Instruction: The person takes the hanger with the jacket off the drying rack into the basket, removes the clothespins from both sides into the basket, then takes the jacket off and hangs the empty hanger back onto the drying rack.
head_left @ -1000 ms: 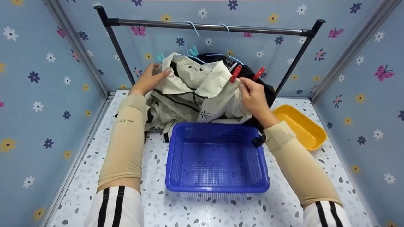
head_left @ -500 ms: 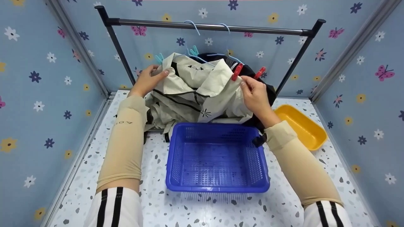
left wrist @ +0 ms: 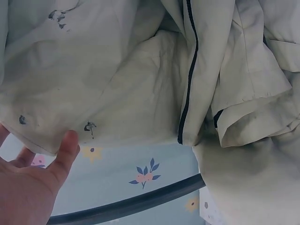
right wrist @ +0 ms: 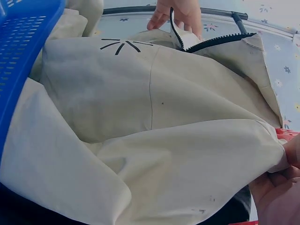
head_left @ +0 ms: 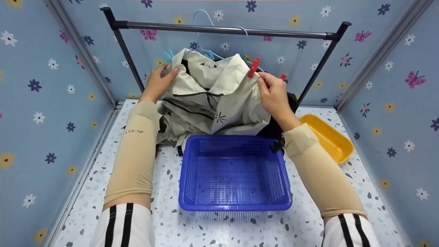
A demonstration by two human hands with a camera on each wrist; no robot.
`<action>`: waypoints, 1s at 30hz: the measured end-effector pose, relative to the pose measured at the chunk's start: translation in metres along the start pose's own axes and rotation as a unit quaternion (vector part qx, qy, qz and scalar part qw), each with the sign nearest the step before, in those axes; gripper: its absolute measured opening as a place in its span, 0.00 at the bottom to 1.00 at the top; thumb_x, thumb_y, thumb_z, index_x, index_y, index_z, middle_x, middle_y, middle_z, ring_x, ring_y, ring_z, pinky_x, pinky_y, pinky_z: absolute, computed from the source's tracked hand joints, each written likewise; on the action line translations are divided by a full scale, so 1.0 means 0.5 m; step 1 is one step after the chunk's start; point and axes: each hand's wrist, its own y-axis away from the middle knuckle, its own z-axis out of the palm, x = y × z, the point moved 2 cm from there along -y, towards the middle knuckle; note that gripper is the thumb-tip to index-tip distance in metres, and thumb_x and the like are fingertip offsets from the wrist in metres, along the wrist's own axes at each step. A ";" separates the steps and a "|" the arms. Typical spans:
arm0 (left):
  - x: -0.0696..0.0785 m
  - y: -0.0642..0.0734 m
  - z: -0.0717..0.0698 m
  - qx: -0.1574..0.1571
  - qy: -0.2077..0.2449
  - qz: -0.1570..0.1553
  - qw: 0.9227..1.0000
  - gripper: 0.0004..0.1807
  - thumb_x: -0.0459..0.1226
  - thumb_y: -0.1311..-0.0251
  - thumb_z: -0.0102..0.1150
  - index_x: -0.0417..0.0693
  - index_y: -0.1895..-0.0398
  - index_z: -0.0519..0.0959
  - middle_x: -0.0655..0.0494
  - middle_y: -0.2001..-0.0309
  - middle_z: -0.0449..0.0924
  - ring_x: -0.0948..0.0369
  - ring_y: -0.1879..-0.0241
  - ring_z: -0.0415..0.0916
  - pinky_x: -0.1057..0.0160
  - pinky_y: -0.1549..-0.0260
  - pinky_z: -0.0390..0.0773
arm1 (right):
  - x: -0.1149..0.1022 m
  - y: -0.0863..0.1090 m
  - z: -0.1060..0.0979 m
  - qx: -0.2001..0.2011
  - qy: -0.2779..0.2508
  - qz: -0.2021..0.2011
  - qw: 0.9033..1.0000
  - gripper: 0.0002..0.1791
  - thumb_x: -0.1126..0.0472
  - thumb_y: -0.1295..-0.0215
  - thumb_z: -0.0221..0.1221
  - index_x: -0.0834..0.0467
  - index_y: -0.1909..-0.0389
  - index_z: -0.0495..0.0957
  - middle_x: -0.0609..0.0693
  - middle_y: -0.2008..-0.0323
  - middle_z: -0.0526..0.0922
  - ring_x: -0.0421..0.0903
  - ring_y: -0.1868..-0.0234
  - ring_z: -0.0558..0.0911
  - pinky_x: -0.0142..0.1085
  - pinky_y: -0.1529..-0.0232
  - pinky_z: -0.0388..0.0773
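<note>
A pale grey-beige jacket [head_left: 236,103] with black trim hangs on a light blue hanger [head_left: 204,13], whose hook stands above the rack's bar [head_left: 219,29]. My left hand [head_left: 157,84] pinches its left shoulder, thumb in front and the other fingers partly behind the cloth [left wrist: 117,89]. At the other shoulder my right hand [head_left: 276,96] pinches the fabric just below a red clothespin [head_left: 254,67]. A turquoise clothespin [head_left: 168,55] clips the left shoulder. Behind the jacket, mostly hidden, a black garment [head_left: 293,102] hangs from a second blue hanger [head_left: 244,31].
A blue perforated basket [head_left: 236,207] stands on the speckled floor in front of the jacket. To the right lies a yellow tub [head_left: 329,137]. Another red clothespin [head_left: 283,77] shows beyond my right hand. Flowered walls [head_left: 31,137] enclose the space on three sides.
Both hands have raised the jacket slightly. Its hanger hook, which sat over the bar, now rises clear above it. The second hanger stays on the bar.
</note>
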 end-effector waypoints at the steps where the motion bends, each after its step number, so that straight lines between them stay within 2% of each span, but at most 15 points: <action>1: -0.001 0.001 -0.001 -0.002 -0.003 -0.005 1.000 0.50 0.73 0.28 0.49 0.59 0.11 0.56 0.47 0.10 0.45 0.48 0.11 0.41 0.43 0.13 0.47 | -0.002 -0.003 0.002 -0.002 -0.001 0.003 1.000 0.14 0.70 0.21 0.56 0.69 0.47 0.88 0.47 0.75 0.78 0.33 0.74 0.70 0.26 0.69 0.66; 4: -0.006 0.002 -0.001 -0.005 -0.011 -0.013 1.000 0.51 0.73 0.27 0.46 0.59 0.10 0.53 0.47 0.10 0.41 0.47 0.11 0.34 0.42 0.13 0.42 | -0.008 -0.011 0.007 -0.008 0.002 0.007 1.000 0.14 0.70 0.21 0.55 0.68 0.46 0.89 0.45 0.76 0.77 0.34 0.74 0.70 0.27 0.68 0.66; 7: -0.011 0.003 0.001 -0.007 -0.015 -0.008 1.000 0.51 0.73 0.26 0.45 0.54 0.10 0.54 0.46 0.11 0.45 0.45 0.11 0.33 0.42 0.13 0.42 | -0.009 -0.015 0.011 -0.013 0.010 0.007 1.000 0.15 0.70 0.21 0.55 0.67 0.46 0.89 0.45 0.77 0.75 0.35 0.74 0.70 0.28 0.68 0.65; 14: -0.031 0.009 0.012 -0.022 0.001 -0.002 1.000 0.52 0.70 0.25 0.47 0.47 0.12 0.55 0.42 0.12 0.51 0.46 0.12 0.47 0.43 0.14 0.52 | 0.004 -0.011 0.015 -0.037 0.021 0.030 0.999 0.15 0.69 0.20 0.55 0.67 0.46 0.89 0.57 0.69 0.86 0.37 0.70 0.74 0.27 0.66 0.68; 17: -0.039 0.017 0.014 -0.028 -0.006 -0.003 1.000 0.53 0.71 0.25 0.48 0.46 0.12 0.55 0.41 0.12 0.50 0.45 0.13 0.49 0.43 0.15 0.53 | 0.014 -0.006 0.014 -0.049 0.022 0.034 0.998 0.15 0.68 0.20 0.55 0.68 0.45 0.88 0.58 0.66 0.87 0.37 0.69 0.75 0.26 0.65 0.69; 20: -0.046 0.026 0.016 -0.028 -0.017 -0.003 0.999 0.53 0.71 0.25 0.47 0.45 0.12 0.55 0.40 0.12 0.50 0.44 0.13 0.49 0.42 0.15 0.53 | 0.024 -0.001 0.013 -0.059 0.024 0.031 0.997 0.15 0.68 0.21 0.56 0.68 0.45 0.88 0.55 0.69 0.85 0.36 0.71 0.73 0.26 0.66 0.68; 25: -0.055 0.039 0.021 -0.032 -0.017 -0.003 0.999 0.53 0.70 0.26 0.49 0.43 0.13 0.56 0.39 0.12 0.50 0.43 0.13 0.49 0.40 0.15 0.53 | 0.034 0.011 0.004 -0.067 0.014 0.027 0.997 0.14 0.69 0.22 0.57 0.68 0.47 0.89 0.44 0.74 0.79 0.33 0.75 0.70 0.26 0.70 0.66; 30: -0.068 0.054 0.026 -0.034 -0.005 -0.006 0.999 0.52 0.69 0.26 0.53 0.43 0.15 0.59 0.39 0.13 0.51 0.42 0.14 0.50 0.40 0.15 0.53 | 0.041 0.026 -0.004 -0.071 -0.010 0.042 0.997 0.12 0.68 0.22 0.58 0.68 0.50 0.89 0.38 0.76 0.77 0.31 0.75 0.69 0.26 0.71 0.67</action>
